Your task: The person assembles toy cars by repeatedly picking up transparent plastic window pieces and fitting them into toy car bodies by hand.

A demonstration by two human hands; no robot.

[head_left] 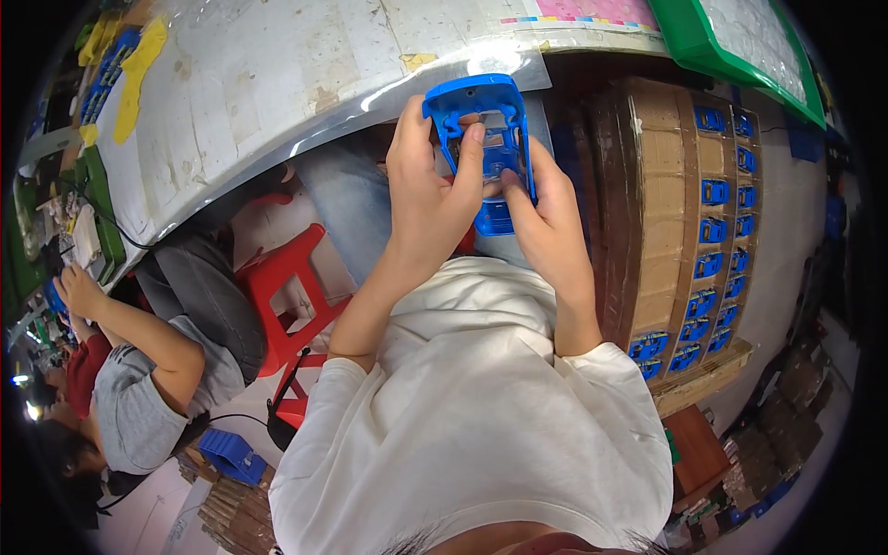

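Note:
A blue plastic toy car body (476, 90), hollow with open window frames, is held up between my two hands just off the table's near edge. My left hand (427, 190) grips its left side, the thumb lying across the opening. On the lower right side, my right hand (550, 208) closes round the shell with its thumb pressed inward. Small clear and dark parts show inside the shell, too small to name. The fingers behind the shell are hidden.
A white worktable (277, 83) curves across the front. A green tray (689, 37) of clear pieces stands far right. At right, a stacked cardboard box (659, 213) holds several blue car bodies. Left are a red stool (287, 287) and a seated co-worker (148, 398).

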